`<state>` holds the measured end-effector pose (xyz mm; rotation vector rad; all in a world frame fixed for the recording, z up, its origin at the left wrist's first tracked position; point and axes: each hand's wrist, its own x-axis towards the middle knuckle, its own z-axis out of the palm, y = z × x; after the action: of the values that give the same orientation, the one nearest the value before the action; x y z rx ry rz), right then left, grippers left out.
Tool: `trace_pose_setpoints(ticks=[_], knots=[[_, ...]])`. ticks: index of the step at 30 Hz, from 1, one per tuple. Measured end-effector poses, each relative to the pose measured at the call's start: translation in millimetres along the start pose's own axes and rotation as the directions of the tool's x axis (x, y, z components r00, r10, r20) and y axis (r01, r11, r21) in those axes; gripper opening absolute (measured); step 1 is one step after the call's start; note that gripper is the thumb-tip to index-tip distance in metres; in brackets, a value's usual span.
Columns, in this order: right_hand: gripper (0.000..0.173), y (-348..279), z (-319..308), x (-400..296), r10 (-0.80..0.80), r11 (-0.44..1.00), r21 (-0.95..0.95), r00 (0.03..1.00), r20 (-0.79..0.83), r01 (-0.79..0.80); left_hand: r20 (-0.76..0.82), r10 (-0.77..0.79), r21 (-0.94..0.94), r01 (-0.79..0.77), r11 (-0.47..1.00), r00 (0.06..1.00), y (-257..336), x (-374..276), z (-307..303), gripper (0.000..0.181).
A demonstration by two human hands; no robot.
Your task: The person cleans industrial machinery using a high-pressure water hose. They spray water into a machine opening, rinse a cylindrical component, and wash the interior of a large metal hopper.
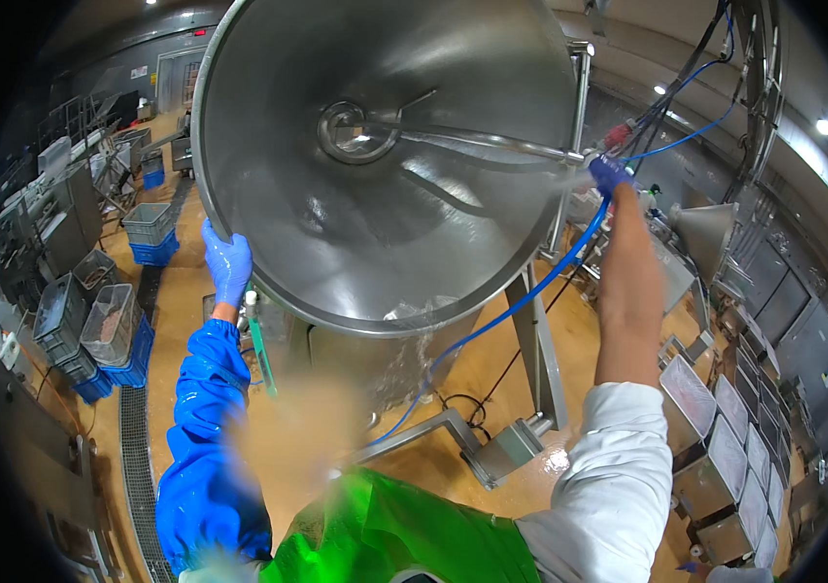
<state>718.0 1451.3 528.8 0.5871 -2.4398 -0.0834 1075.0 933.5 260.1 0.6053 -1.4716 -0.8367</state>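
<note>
A large stainless-steel bowl (297, 240) with a metal arm (486, 140) inside it tilts towards me. My left hand (229, 261), in a wet blue glove, grips the bowl's rim at its lower left. On the right, my right hand (610, 175), in a darker blue glove, is closed around the end of a blue hose (530, 295); its nozzle is hidden by the fingers. A spray of water leaves that hand and crosses the bowl's right side. Water runs over the bowl's lower rim. A green-handled tool (261, 350) hangs below my left hand.
Grey and blue crates (155, 251) stand on the wet floor at left, beside a drain grate (135, 452). Several steel bins (720, 466) stand at lower right, where another person's gloved hand (692, 567) shows. The bowl's steel leg (537, 350) and a metal box (505, 448) are below it.
</note>
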Motion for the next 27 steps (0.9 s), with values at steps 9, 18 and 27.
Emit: trace_pose_setpoints(ticks=[9,18,27], knots=[[0.036,13.3,117.1,-30.2,0.355,0.876,0.318,0.931,0.079,-0.361,-0.018,-0.137,0.179,0.138,0.974,0.99,16.8,-6.9,3.0,0.059],[0.032,-167.8,12.4,29.8,-0.131,0.928,0.36,0.988,0.077,0.095,0.014,-0.103,0.276,0.095,0.956,0.995,25.8,-5.3,-6.4,0.063],[0.045,-335.8,-11.0,36.0,0.09,0.806,0.579,0.993,0.078,-0.119,0.015,-0.029,0.273,0.024,0.962,0.999,29.7,-9.3,2.5,0.069]])
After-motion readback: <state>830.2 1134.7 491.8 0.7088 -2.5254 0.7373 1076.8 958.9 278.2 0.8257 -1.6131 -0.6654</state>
